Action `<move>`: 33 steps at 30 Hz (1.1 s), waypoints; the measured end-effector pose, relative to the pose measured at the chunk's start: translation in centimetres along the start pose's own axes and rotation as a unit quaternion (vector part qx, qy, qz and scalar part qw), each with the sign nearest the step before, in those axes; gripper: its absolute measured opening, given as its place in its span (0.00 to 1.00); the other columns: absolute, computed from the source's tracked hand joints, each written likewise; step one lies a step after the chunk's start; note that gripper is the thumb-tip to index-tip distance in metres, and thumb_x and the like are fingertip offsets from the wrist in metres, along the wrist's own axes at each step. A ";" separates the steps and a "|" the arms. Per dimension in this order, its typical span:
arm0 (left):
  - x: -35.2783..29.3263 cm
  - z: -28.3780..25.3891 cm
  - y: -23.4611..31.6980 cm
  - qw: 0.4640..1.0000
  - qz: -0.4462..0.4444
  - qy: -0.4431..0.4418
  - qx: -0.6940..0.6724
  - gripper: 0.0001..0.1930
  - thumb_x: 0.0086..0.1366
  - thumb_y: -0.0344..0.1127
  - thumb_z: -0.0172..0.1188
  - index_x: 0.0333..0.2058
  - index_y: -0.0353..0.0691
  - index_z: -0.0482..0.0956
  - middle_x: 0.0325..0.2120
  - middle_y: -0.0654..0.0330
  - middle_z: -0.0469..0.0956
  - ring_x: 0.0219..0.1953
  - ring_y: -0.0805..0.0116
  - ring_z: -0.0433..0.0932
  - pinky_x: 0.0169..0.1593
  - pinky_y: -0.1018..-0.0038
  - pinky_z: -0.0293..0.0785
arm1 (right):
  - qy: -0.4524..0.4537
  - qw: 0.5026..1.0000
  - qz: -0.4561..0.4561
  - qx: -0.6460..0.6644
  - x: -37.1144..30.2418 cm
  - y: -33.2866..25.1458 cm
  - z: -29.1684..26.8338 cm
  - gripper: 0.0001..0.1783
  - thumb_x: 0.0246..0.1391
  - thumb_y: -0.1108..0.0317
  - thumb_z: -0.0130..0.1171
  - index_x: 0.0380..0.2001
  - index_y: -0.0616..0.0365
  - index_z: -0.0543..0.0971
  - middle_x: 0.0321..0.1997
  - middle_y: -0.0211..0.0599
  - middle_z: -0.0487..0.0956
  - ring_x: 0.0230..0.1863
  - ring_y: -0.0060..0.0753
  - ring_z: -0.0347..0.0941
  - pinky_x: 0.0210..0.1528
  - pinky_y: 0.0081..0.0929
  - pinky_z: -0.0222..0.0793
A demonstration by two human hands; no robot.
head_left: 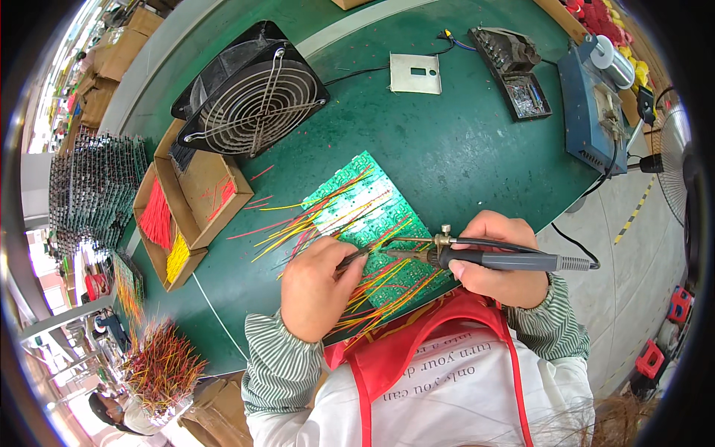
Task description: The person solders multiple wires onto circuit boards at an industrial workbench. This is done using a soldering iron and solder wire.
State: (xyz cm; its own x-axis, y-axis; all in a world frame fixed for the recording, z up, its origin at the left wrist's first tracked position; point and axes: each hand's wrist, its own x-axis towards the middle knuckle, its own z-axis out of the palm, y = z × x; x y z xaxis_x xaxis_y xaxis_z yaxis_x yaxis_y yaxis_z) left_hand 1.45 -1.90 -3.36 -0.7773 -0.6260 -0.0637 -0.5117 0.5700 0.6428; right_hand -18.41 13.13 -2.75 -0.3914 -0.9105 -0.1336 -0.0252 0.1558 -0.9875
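Note:
A green circuit board (402, 205) lies flat on the table in front of me, with red and yellow wires (298, 223) fanned out over it. My right hand (503, 261) grips a soldering iron (514, 261) fitted with a brass clamp and a thin feed tube. Its tip points left, down at the middle of the board. Close to that tip, my left hand (320, 287) pinches a thin dark bundle that looks like black wires (354, 258). Whether the tip touches the board I cannot tell.
A black fan (257, 100) and cardboard boxes (195, 216) of sorted wires stand at the left. Toward the back right are a white plate (415, 73), a dark tool tray (521, 89) and a blue solder machine (592, 112). A wired bundle of boards (160, 365) sits at lower left.

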 end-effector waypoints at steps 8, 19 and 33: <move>0.4 0.2 -0.1 1.000 0.001 0.003 0.005 0.06 0.54 0.32 0.63 0.28 0.35 0.78 0.23 0.56 0.74 0.23 0.60 0.75 0.28 0.68 0.71 | -0.021 1.000 0.007 -0.019 0.6 -0.1 0.0 0.10 0.41 0.72 0.65 0.24 0.61 0.73 0.18 0.29 0.76 0.20 0.15 0.70 0.23 0.19 0.65; 0.4 -0.1 -0.1 1.000 0.000 -0.016 0.006 0.06 0.55 0.31 0.63 0.28 0.35 0.78 0.24 0.55 0.75 0.24 0.60 0.76 0.28 0.68 0.71 | -0.001 0.999 -0.026 -0.041 0.2 -0.5 -0.9 0.10 0.40 0.73 0.65 0.25 0.62 0.73 0.18 0.30 0.76 0.20 0.15 0.71 0.22 0.18 0.64; 1.3 1.0 1.3 0.999 0.029 -0.003 0.023 0.06 0.54 0.31 0.63 0.29 0.36 0.78 0.24 0.55 0.75 0.26 0.56 0.76 0.30 0.65 0.71 | 0.026 0.999 0.015 -0.023 -0.3 -0.1 -1.8 0.09 0.41 0.73 0.64 0.26 0.63 0.74 0.20 0.30 0.77 0.21 0.14 0.70 0.23 0.18 0.65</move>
State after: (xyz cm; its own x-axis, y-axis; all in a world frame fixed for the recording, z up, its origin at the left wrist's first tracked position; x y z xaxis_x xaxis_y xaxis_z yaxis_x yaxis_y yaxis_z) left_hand -0.60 -1.42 -3.34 -0.8084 -0.5878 -0.0315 -0.4818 0.6301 0.6090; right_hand -19.96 14.09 -2.49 -0.4398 -0.8841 -0.1580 -0.0535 0.2015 -0.9780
